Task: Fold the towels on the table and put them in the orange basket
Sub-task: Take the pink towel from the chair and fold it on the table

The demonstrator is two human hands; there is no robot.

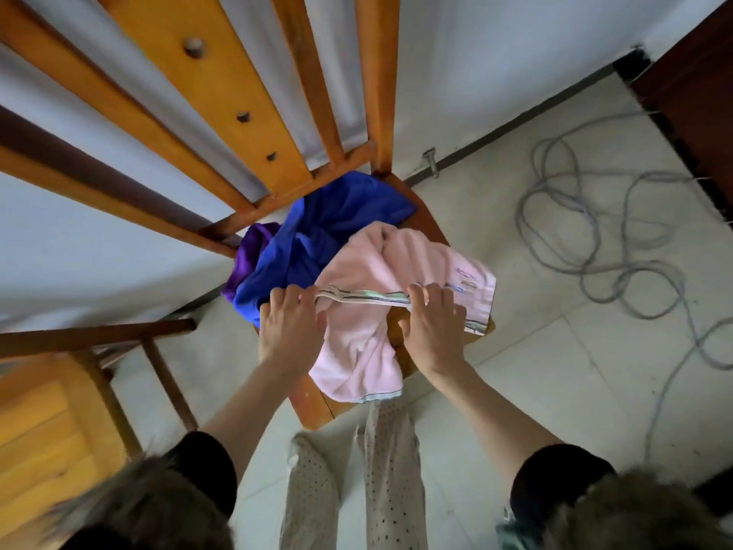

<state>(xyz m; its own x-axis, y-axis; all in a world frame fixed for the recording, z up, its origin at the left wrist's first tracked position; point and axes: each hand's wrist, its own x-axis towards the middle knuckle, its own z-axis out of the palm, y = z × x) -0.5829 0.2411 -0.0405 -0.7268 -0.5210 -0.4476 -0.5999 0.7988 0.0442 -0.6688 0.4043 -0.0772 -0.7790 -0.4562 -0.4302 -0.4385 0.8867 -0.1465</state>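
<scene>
At the far left a second wooden chair (47, 410) stands apart, only its seat and one rail showing. Next to it, in the middle of the room, a wooden chair (313, 406) with a tall slatted back carries the towels on its seat. A purple towel (250, 252) lies bunched at the seat's left rear edge, touching a blue towel (317, 232) crumpled beside and partly over it. The person's left hand (289, 323) pinches the striped hem of a pink towel (357, 351), fingers curled over the edge, thumb underneath. That towel lies over the front of the seat, overlapping the blue one, its lower end hanging past the seat's front edge. Farther right, the right hand (434, 323) grips the same hem, fingers curled over it, so the hem runs taut between both hands. Right of the chair, a grey cable (587, 216) lies in loose loops on the pale tiled floor (515, 351), well apart from the towels.
</scene>
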